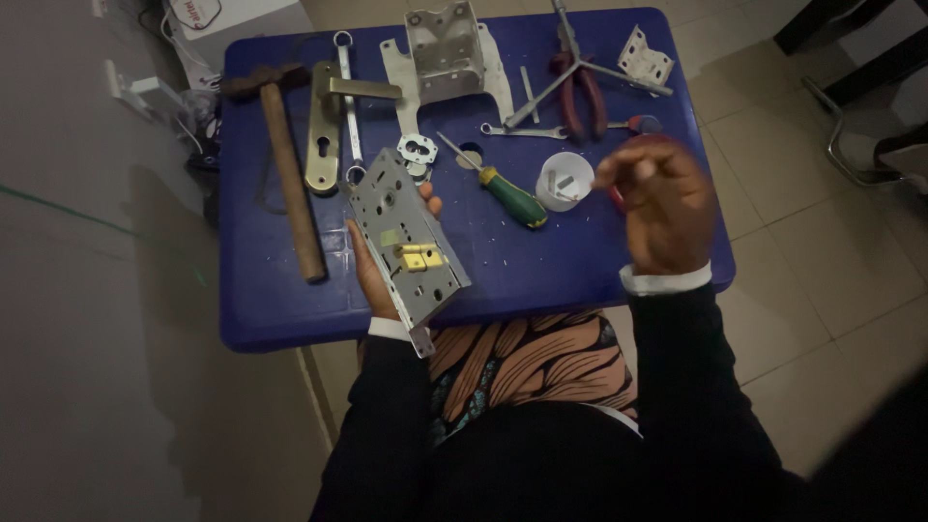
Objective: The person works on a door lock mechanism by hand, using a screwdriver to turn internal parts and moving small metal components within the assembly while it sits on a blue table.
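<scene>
My left hand [372, 275] holds a grey metal mortise lock body [406, 242] from below, tilted, with brass parts showing on its face. My right hand [662, 203] hovers over the blue table [541, 266], fingers pinched together near a small white cup [564, 181] that holds small metal pieces. Something red shows under that hand; I cannot tell what the fingers grip. A green-handled screwdriver [507, 193] lies between the lock and the cup.
On the table lie a wooden-handled hammer [288, 174], a brass door handle plate [327, 130], a spanner [348, 97], a metal bracket [445, 53], red-handled pliers [578, 92] and a small white bracket [646, 60]. A white box [232, 19] stands beyond the far left corner.
</scene>
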